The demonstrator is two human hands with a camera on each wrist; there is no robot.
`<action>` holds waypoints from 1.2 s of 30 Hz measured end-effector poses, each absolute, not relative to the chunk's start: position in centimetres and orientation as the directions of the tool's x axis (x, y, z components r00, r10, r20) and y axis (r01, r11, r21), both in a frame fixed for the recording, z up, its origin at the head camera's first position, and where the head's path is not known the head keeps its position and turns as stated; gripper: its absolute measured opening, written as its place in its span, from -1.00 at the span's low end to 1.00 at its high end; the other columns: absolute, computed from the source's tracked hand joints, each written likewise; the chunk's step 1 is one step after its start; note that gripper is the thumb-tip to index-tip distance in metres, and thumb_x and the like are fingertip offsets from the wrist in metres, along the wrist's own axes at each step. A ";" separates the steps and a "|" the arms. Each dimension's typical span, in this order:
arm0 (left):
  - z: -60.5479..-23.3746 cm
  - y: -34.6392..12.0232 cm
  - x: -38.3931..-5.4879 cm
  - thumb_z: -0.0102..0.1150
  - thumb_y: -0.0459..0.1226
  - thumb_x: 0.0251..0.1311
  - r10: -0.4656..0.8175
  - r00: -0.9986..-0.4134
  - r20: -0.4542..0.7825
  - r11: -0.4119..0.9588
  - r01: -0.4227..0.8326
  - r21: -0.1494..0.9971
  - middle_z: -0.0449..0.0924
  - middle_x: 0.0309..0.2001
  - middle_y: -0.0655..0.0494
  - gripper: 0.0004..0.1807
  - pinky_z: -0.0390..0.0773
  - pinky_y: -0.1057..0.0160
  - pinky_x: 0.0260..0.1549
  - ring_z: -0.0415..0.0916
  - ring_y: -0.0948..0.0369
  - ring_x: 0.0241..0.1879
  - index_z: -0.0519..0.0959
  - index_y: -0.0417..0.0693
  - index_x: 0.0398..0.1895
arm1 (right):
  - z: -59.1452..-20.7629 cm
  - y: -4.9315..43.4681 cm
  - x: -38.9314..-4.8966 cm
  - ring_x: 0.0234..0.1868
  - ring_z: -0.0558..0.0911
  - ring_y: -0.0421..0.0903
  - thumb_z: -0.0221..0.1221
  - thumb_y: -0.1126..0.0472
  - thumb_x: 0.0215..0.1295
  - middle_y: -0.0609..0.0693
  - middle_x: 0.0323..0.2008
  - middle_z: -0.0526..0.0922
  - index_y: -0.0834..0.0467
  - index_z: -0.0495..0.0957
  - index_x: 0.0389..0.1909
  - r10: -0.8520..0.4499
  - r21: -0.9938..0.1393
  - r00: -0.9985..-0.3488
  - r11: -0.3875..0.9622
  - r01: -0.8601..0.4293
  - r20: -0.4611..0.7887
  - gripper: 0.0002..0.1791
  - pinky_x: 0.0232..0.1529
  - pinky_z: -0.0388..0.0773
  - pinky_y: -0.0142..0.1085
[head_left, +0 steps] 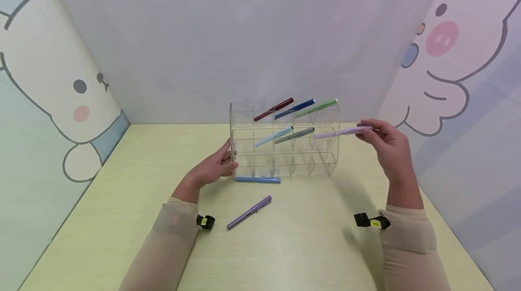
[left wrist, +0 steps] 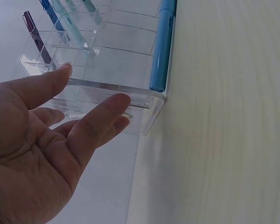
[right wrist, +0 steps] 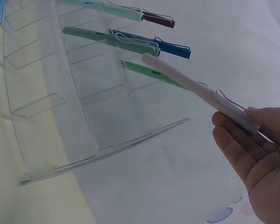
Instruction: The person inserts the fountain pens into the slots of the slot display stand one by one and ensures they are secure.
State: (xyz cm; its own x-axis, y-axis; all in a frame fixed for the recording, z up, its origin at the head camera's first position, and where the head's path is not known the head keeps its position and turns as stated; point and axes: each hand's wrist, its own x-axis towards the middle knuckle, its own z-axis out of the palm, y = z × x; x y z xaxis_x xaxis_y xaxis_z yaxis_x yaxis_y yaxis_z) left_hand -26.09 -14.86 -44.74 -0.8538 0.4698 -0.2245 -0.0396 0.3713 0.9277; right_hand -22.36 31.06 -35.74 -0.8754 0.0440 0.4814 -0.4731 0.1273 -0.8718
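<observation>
My right hand (head_left: 388,146) pinches a pale lilac pen (right wrist: 196,88) by its cap end. The pen's other end reaches over the right part of the clear pen rack's (head_left: 335,164) middle tier. My left hand (head_left: 213,166) is at the rack's left end, its loosely extended fingers against the side panel (left wrist: 112,87). Dark red (head_left: 273,110), dark blue (head_left: 295,109) and light green (head_left: 316,107) pens lean in the top tier. The middle tier holds a light blue pen (head_left: 274,136) and a grey-green pen (head_left: 295,135).
A blue pen (head_left: 258,180) lies along the rack's front base. Nearer on the pale wooden table (head_left: 301,237) a purple pen (head_left: 249,213) lies slantwise. Behind the rack rises a plain grey wall (head_left: 244,42), with cartoon-printed panels (head_left: 53,101) at both sides.
</observation>
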 end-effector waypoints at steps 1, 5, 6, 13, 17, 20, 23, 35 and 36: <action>-44.7 -14.9 -26.1 0.05 -0.09 0.44 0.469 -0.854 -0.226 0.369 -0.043 0.929 -0.07 0.56 -0.06 -0.07 0.10 -0.27 0.36 0.43 -0.12 0.28 -0.42 0.59 0.52 | -35.8 31.0 -22.5 -0.14 0.72 -0.20 0.20 0.37 0.33 0.09 -0.09 0.66 0.53 0.49 0.06 0.058 -0.872 -0.873 0.112 -0.476 0.484 -0.63 -0.05 0.60 -0.36; -44.7 -14.9 -26.1 0.05 -0.09 0.44 0.478 -0.851 -0.219 0.357 -0.039 0.933 -0.07 0.56 -0.07 -0.06 0.13 -0.25 0.36 0.40 -0.12 0.30 -0.43 0.57 0.52 | -36.3 30.7 -22.9 -0.15 0.72 -0.19 0.22 0.37 0.31 0.11 -0.11 0.67 0.52 0.50 0.04 0.118 -0.875 -0.867 0.080 -0.478 0.484 -0.63 -0.04 0.60 -0.35; -44.7 -14.9 -26.1 0.05 -0.09 0.44 0.480 -0.850 -0.216 0.355 -0.037 0.934 -0.07 0.56 -0.07 -0.06 0.13 -0.25 0.36 0.40 -0.13 0.30 -0.43 0.57 0.52 | -36.4 30.6 -23.1 -0.15 0.72 -0.19 0.23 0.36 0.31 0.10 -0.12 0.67 0.50 0.51 0.04 0.130 -0.877 -0.867 0.087 -0.472 0.480 -0.64 -0.04 0.60 -0.36; -44.8 -14.9 -26.2 0.08 -0.06 0.41 0.484 -0.851 -0.205 0.349 -0.027 0.937 -0.05 0.56 -0.08 -0.05 0.17 -0.23 0.35 0.40 -0.12 0.30 -0.41 0.59 0.52 | -37.5 29.7 -23.7 -0.11 0.69 -0.23 0.24 0.29 0.32 0.03 -0.07 0.64 0.41 0.51 0.08 0.121 -0.895 -0.891 0.152 -0.419 0.437 -0.62 -0.02 0.59 -0.42; -44.8 -14.9 -26.1 0.07 -0.07 0.42 0.488 -0.850 -0.198 0.347 -0.020 0.938 -0.04 0.55 -0.09 -0.05 0.20 -0.21 0.34 0.39 -0.12 0.31 -0.42 0.57 0.52 | -38.0 29.1 -23.9 -0.07 0.67 -0.27 0.22 0.25 0.35 -0.01 -0.03 0.61 0.38 0.48 0.12 0.095 -0.897 -0.907 0.219 -0.383 0.410 -0.60 -0.02 0.58 -0.46; -44.8 -14.9 -26.1 0.04 -0.12 0.45 0.489 -0.849 -0.200 0.346 -0.022 0.938 -0.05 0.55 -0.11 -0.06 0.21 -0.20 0.34 0.38 -0.12 0.32 -0.43 0.54 0.53 | -38.4 28.5 -24.1 -0.05 0.65 -0.33 0.20 0.19 0.38 0.00 0.01 0.59 0.33 0.48 0.14 0.076 -0.895 -0.922 0.284 -0.344 0.378 -0.59 -0.01 0.57 -0.51; -44.8 -14.9 -26.1 0.03 -0.13 0.45 0.487 -0.849 -0.205 0.347 -0.028 0.937 -0.06 0.56 -0.11 -0.07 0.19 -0.22 0.34 0.38 -0.13 0.31 -0.43 0.55 0.53 | -38.6 27.9 -24.1 -0.04 0.63 -0.39 0.17 0.13 0.41 0.07 0.05 0.59 0.26 0.51 0.15 0.055 -0.879 -0.935 0.365 -0.308 0.351 -0.60 0.01 0.54 -0.56; -44.8 -14.9 -26.2 0.04 -0.11 0.45 0.484 -0.850 -0.207 0.359 -0.023 0.933 -0.07 0.56 -0.08 -0.07 0.17 -0.23 0.35 0.42 -0.12 0.29 -0.43 0.57 0.52 | -39.6 26.4 -24.5 0.01 0.62 -0.37 0.09 0.18 0.47 0.22 0.14 0.54 0.20 0.50 0.23 0.009 -0.843 -0.933 0.432 -0.321 0.360 -0.62 0.02 0.52 -0.58; -44.9 -14.9 -26.2 0.04 -0.10 0.45 0.485 -0.850 -0.204 0.357 -0.020 0.934 -0.07 0.56 -0.08 -0.07 0.17 -0.23 0.35 0.41 -0.12 0.29 -0.43 0.59 0.52 | -39.6 26.3 -24.5 0.00 0.61 -0.40 0.09 0.17 0.47 0.20 0.14 0.55 0.17 0.49 0.25 0.012 -0.834 -0.931 0.449 -0.320 0.364 -0.61 0.02 0.51 -0.59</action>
